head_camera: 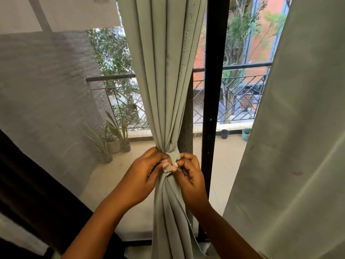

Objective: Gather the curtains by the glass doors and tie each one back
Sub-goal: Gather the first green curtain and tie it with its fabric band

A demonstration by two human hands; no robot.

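Both hands pinch the ends of a tie at the waist of a gathered curtain.

The pale grey-green curtain hangs in tight folds before the black door frame, cinched by a matching tie; the left hand and right hand each grip a pale tie end with curled fingers. A second curtain hangs loose at right. Outside lie a tiled balcony floor, railing and potted plants.
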